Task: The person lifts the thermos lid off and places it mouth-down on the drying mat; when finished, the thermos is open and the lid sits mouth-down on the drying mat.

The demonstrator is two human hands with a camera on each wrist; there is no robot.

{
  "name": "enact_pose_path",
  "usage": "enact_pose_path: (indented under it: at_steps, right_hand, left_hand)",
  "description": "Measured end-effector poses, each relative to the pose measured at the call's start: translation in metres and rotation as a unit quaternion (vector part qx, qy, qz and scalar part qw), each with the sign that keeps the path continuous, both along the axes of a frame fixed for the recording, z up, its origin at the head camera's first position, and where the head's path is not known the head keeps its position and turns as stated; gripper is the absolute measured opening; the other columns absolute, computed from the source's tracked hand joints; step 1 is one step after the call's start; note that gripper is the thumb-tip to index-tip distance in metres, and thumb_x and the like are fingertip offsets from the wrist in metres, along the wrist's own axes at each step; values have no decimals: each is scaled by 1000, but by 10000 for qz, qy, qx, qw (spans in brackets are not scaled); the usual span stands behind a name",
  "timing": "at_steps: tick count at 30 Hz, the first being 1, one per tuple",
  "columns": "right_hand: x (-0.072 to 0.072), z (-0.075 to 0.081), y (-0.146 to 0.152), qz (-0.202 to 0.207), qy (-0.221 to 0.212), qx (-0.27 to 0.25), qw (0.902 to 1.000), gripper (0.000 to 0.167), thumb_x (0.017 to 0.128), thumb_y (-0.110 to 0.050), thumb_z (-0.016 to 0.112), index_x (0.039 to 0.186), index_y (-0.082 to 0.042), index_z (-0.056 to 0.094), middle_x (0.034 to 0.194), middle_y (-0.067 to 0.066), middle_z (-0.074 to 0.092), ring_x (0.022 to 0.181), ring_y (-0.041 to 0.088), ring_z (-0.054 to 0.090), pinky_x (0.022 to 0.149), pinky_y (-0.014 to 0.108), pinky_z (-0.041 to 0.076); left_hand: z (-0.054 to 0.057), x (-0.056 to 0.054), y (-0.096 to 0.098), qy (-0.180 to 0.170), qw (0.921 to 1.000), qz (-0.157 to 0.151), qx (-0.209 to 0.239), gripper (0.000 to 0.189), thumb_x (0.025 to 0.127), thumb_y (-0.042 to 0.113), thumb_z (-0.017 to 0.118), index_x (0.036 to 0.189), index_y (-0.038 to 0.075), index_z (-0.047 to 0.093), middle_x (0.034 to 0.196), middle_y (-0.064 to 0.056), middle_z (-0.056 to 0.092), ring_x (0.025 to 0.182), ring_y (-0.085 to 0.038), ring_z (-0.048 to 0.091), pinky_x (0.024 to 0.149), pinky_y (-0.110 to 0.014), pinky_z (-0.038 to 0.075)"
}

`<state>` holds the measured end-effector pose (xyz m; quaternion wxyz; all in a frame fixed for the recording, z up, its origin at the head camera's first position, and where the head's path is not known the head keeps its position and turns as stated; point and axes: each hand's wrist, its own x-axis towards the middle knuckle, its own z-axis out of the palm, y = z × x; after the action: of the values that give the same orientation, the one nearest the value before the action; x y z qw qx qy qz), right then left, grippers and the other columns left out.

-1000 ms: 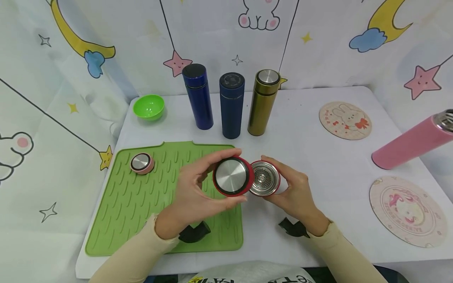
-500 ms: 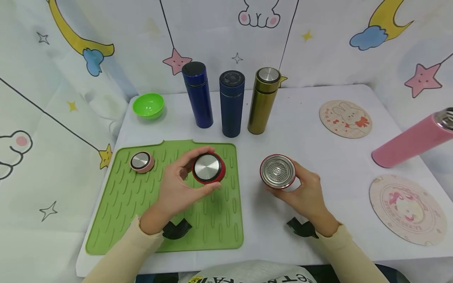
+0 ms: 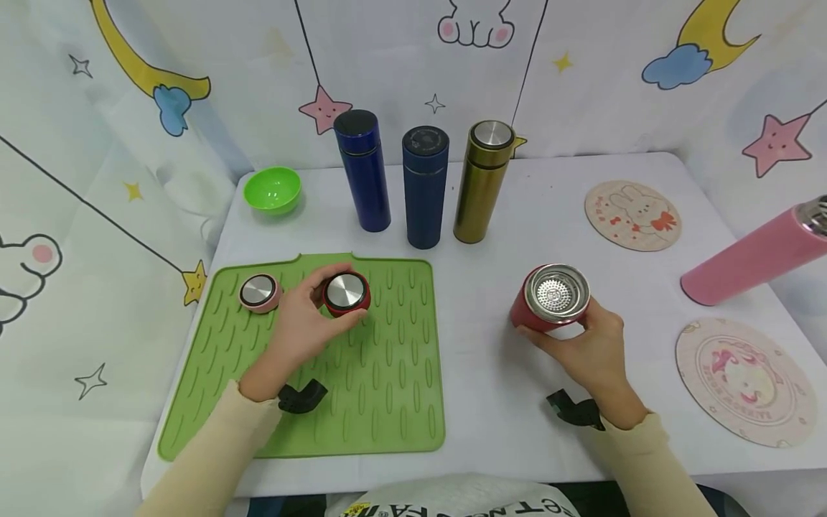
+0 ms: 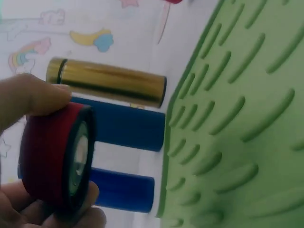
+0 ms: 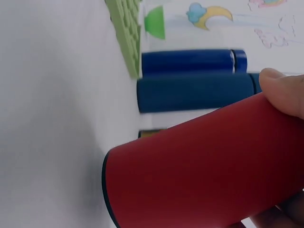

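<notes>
My left hand (image 3: 293,330) grips a red thermos lid (image 3: 345,291) with a brushed silver top, between thumb and fingers, over the green ridged mat (image 3: 388,402). The left wrist view shows the red side of this lid (image 4: 50,152) and its dark rim. On the right, my right hand (image 3: 594,352) holds a lidless red thermos (image 5: 204,166), whose mouth has a metal strainer (image 3: 557,293) set in it. The thermos leans, its black-edged base close over the white table. A pink lid (image 3: 260,293) with a silver top lies on the mat, just left of my left hand.
Two blue thermoses (image 3: 363,172) (image 3: 425,188) and a gold thermos (image 3: 483,183) stand at the back. Beside them is a green bowl (image 3: 273,191). At right, a lidless pink thermos (image 3: 752,255) stands near two round coasters (image 3: 633,215) (image 3: 746,384).
My hands have drawn apart. The left carried the red lid leftward and lower over the mat; the right moved the red thermos right and away from the lid.
</notes>
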<state>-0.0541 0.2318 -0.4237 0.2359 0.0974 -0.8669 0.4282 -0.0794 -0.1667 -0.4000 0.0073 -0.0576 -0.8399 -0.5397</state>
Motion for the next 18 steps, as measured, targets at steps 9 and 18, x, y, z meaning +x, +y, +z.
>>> enact_pose_path:
  at_steps: [9,18]
  right_hand:
    - [-2,2,24,-445,-461,-224,9977,77,63,2,97,133,-9,67,121,-38,63,111,-16,61,88,-1,48]
    - [-7,2,54,-1209,-1045,-591,9854,68,72,-4,94,134,-13,67,115,-32,66,96,-12,65,83,1,50]
  left_hand:
    - [-13,-16,-17,-552,9959,320,-635,74,81,22,91,147,16,58,137,-14,68,121,-29,68,86,-21,54]
    - [-26,-26,-31,-716,9891,366,-1235,73,86,20,84,151,9,52,144,-22,61,130,-41,61,104,-54,53]
